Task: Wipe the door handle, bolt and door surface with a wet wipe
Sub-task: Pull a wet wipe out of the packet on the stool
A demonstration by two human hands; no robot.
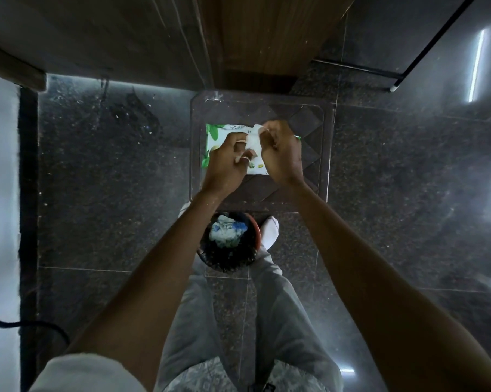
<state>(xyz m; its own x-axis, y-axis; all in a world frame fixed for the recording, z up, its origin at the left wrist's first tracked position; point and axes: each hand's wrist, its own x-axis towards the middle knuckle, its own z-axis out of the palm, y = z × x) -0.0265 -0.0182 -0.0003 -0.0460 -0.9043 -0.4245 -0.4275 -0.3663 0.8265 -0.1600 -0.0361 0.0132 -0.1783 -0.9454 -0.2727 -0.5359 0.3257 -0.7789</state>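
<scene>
left hand (226,163), right hand (281,155): fingers (267,129) pinch a wet wipe (252,140), seemingly above pack (213,136).

My white wet wipe (252,141) is crumpled, seemingly half out of the green-and-white pack (213,137) lying flat beneath.

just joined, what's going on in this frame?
A person stands looking down at a green-and-white wet wipe pack lying on a dark square stool or mat. The left hand and right hand pinch a white wipe just above the pack. The wooden door ahead is not yet being wiped. A bin between the feet holds crumpled wipes.
</scene>
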